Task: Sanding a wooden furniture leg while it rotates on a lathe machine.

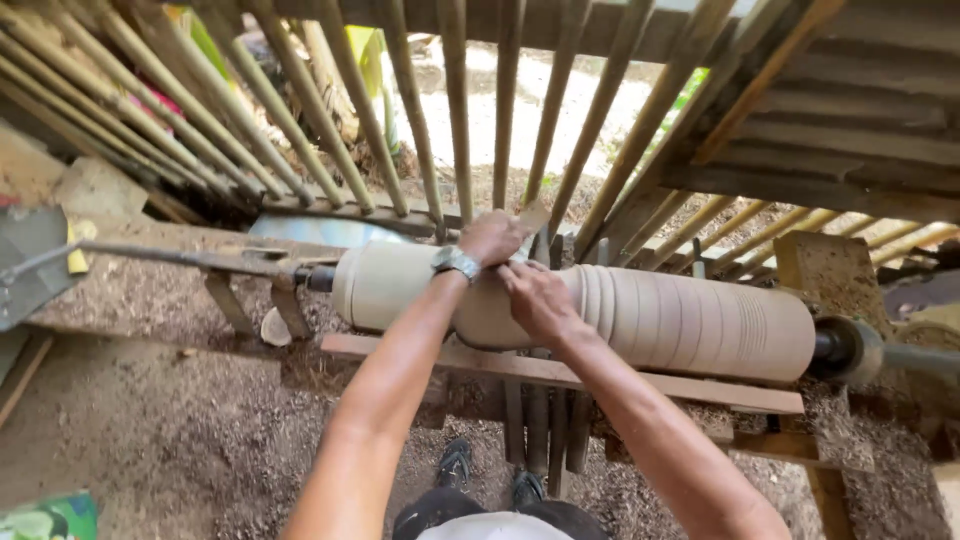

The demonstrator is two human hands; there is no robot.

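Right at the middle of it all lies a long pale wooden cylinder, mounted sideways between two metal spindle ends and resting above a flat wooden plank. Its surface is smooth and cream-coloured at the end left of the hands, narrows to a waist under them, and carries a run of fine turned grooves out to the right. The left hand presses down on top of the waist, its grip closed on a small tan sheet, likely sandpaper, that pokes up past the fingers; a wristwatch sits on that wrist. The right hand lies just beside it, fingers curled against the wood; I cannot tell whether it pinches anything.

Just beyond the hands a fence of slanted wooden slats stands close, leaving little room on that side. Nearer the person, below the plank, the floor is wide open and strewn with sawdust. Far left, a metal rod runs off from the spindle.
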